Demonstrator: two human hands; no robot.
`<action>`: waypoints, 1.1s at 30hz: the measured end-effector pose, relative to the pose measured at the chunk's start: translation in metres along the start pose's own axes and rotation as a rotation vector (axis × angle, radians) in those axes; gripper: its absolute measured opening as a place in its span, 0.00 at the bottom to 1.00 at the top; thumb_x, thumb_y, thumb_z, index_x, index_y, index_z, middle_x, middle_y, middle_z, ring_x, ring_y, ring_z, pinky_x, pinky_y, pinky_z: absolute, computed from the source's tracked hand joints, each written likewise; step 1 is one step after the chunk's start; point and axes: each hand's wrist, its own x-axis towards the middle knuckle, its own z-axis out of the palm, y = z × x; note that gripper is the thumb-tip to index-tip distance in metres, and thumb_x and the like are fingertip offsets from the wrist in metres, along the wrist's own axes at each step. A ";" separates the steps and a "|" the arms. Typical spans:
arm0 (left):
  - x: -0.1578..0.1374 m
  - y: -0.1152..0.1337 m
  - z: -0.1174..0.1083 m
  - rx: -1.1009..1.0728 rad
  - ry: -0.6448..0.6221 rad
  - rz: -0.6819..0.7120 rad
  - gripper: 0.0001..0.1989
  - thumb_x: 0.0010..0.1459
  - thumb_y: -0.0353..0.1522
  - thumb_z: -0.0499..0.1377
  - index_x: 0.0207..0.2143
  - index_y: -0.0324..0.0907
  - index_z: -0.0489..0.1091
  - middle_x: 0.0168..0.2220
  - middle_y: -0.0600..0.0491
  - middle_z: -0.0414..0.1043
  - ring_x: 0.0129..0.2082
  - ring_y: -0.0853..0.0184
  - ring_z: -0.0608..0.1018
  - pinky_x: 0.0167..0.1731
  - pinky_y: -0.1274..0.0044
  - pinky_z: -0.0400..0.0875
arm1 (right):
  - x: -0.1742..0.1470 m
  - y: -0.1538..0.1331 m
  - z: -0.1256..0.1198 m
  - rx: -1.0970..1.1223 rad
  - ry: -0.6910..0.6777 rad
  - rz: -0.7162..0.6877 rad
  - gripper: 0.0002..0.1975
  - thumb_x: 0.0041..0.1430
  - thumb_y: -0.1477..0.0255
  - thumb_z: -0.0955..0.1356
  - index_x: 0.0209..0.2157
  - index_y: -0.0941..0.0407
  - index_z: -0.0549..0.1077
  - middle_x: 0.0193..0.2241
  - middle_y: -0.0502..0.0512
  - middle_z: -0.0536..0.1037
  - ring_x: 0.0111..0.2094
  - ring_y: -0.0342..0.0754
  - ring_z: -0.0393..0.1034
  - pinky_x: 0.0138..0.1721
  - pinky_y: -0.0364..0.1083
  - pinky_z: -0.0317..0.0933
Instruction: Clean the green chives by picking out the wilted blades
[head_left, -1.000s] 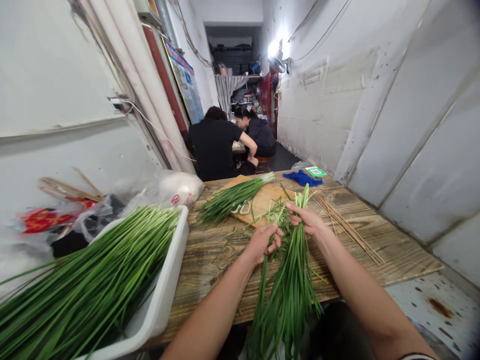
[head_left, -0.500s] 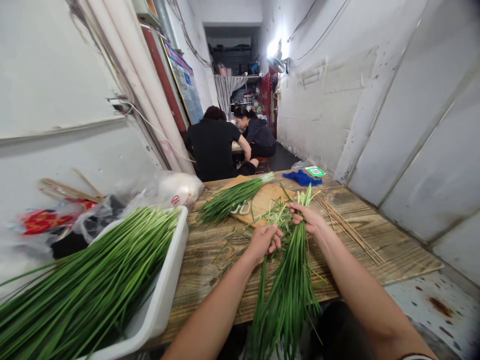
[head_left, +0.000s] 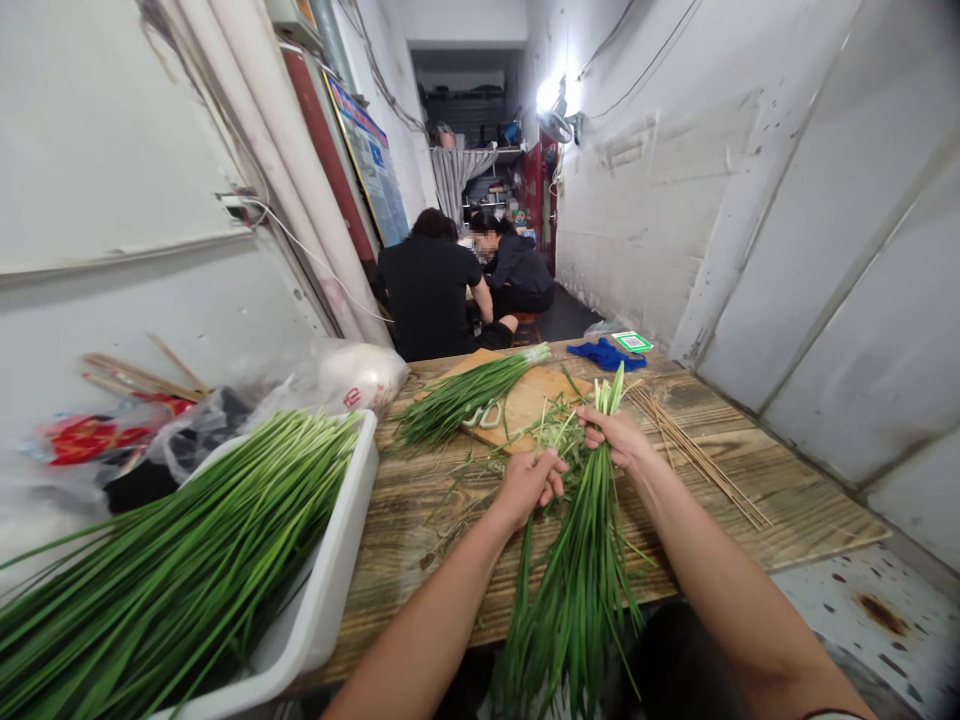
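Squarely beneath the hands, the near edge of the wooden table [head_left: 802, 520] crosses under a bunch of green stalks [head_left: 581, 570], whose leafy ends hang past it toward the lap. The right hand [head_left: 611, 437] is closed round the pale upper end of that bunch, thumb and fingers wrapped close; the left hand [head_left: 531, 487], just beside it, is curled nearly into a fist, though whether it grips any of the leaves below is hard to tell. Left of the left forearm, the white tub [head_left: 341, 560], heaped with more green stalks [head_left: 217, 540], bounds the working room on that side. Grain shows between tub and forearm, while the widest stretch of visible wood runs right of the right hand, beyond some thin sticks [head_left: 701, 460], to the table's slanting right edge and the speckled floor [head_left: 862, 610]. Just ahead of the hands, trimmings [head_left: 555, 430] spill against a wooden board [head_left: 536, 395] bearing a second bunch [head_left: 465, 400] and white loop handles [head_left: 491, 415]. Farther ahead lie a blue cloth [head_left: 606, 354] and a green-edged card [head_left: 632, 342], near the far edge. Beyond it, two people [head_left: 427, 290] sit bent forward in a narrow room, a bright lamp [head_left: 553, 95] on the scuffed right wall [head_left: 630, 210].
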 end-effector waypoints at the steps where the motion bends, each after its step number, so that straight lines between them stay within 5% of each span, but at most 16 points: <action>1: 0.000 0.000 -0.001 -0.022 -0.012 -0.007 0.20 0.55 0.45 0.54 0.27 0.35 0.68 0.13 0.55 0.66 0.07 0.78 0.58 0.11 0.83 0.43 | 0.000 0.000 0.000 -0.001 -0.003 -0.002 0.13 0.42 0.75 0.76 0.18 0.60 0.67 0.13 0.45 0.66 0.10 0.32 0.49 0.09 0.36 0.49; 11: 0.003 0.008 -0.016 -0.529 -0.314 -0.324 0.14 0.61 0.37 0.51 0.28 0.36 0.67 0.13 0.59 0.62 0.06 0.80 0.51 0.07 0.85 0.41 | -0.003 -0.002 -0.001 0.008 -0.099 -0.022 0.14 0.40 0.71 0.77 0.20 0.60 0.68 0.15 0.44 0.66 0.11 0.31 0.49 0.11 0.36 0.50; 19: 0.003 0.011 -0.029 -0.874 -0.463 -0.238 0.17 0.66 0.34 0.47 0.27 0.37 0.66 0.12 0.61 0.56 0.06 0.81 0.50 0.06 0.88 0.39 | 0.001 -0.002 -0.004 0.002 -0.126 0.043 0.16 0.38 0.70 0.78 0.20 0.59 0.67 0.15 0.43 0.64 0.11 0.31 0.48 0.11 0.36 0.49; 24: 0.004 0.009 -0.026 -0.754 -0.468 -0.255 0.15 0.64 0.36 0.49 0.28 0.37 0.66 0.12 0.61 0.58 0.06 0.81 0.50 0.06 0.87 0.41 | -0.002 -0.003 -0.002 0.022 -0.150 0.027 0.19 0.38 0.66 0.78 0.20 0.59 0.66 0.15 0.42 0.64 0.11 0.31 0.48 0.11 0.35 0.49; 33: 0.002 0.005 -0.014 -0.388 -0.297 -0.248 0.17 0.58 0.42 0.56 0.28 0.36 0.67 0.15 0.56 0.65 0.07 0.81 0.54 0.08 0.86 0.43 | -0.007 -0.005 0.002 0.012 -0.154 -0.008 0.18 0.37 0.69 0.78 0.21 0.59 0.67 0.16 0.43 0.64 0.11 0.30 0.48 0.11 0.35 0.48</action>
